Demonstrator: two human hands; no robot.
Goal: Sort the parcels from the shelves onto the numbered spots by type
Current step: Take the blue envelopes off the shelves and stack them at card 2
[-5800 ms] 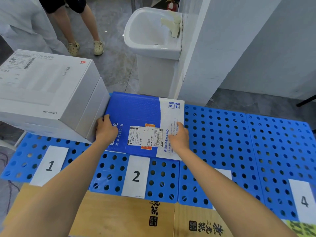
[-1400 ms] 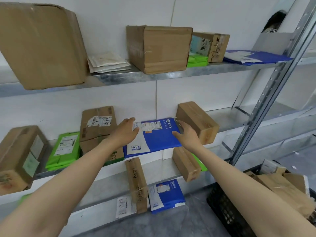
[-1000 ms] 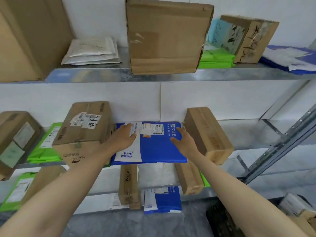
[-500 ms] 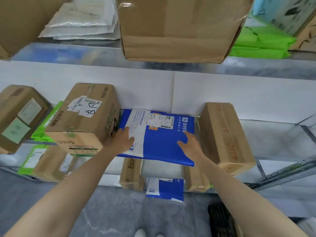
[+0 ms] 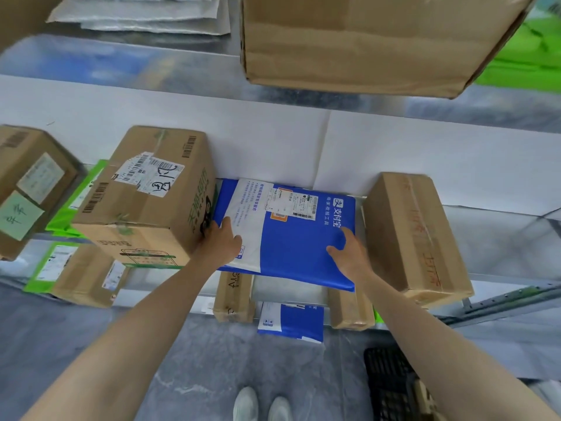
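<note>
A flat blue and white mailer parcel [image 5: 291,235] with a shipping label lies on the middle metal shelf, between two cardboard boxes. My left hand [image 5: 221,243] holds its left edge, thumb on top of the white part. My right hand [image 5: 349,253] holds its right front corner, thumb on the blue top, fingers hidden at the edge. The parcel's front edge overhangs the shelf.
A taped brown box [image 5: 148,202] stands left of the parcel and a long brown box [image 5: 416,235] right of it. Green mailers [image 5: 88,192] lie behind the left box. A big box [image 5: 364,41] sits on the upper shelf. Below are another blue mailer [image 5: 291,322] and a black crate [image 5: 391,387].
Since the numbered mats I stand at the shelves. Over the last second the view tilted down and closer; both hands slid to the blue parcel's front edges and took hold.
</note>
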